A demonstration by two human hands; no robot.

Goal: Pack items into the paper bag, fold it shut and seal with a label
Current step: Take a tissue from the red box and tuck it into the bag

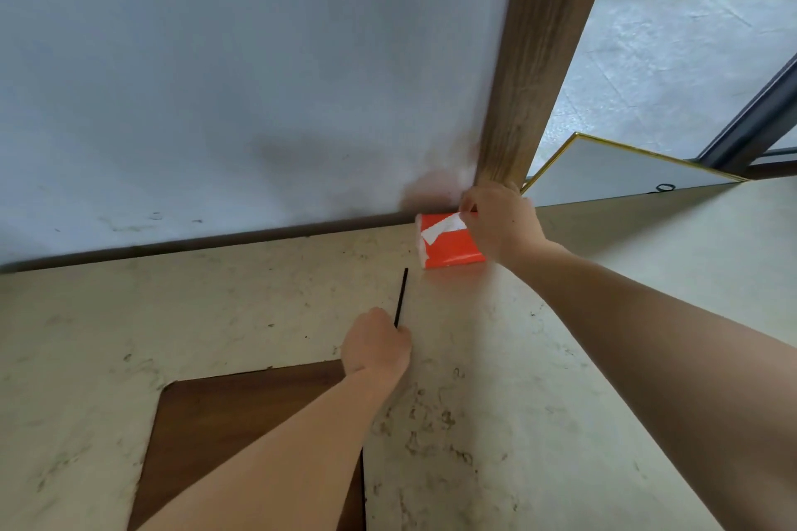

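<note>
The small orange-red folded paper bag [450, 241] stands at the counter's [258, 315] back edge against the pale wall [215, 78], beside a wooden post [539, 56]. The right hand [500, 224] rests on its top right corner — fingertips pinched on the one white label strip [442, 227]. The left hand [375, 343] is curled around one thin black stick [401, 297]. One bag; mottled beige surface.
</note>
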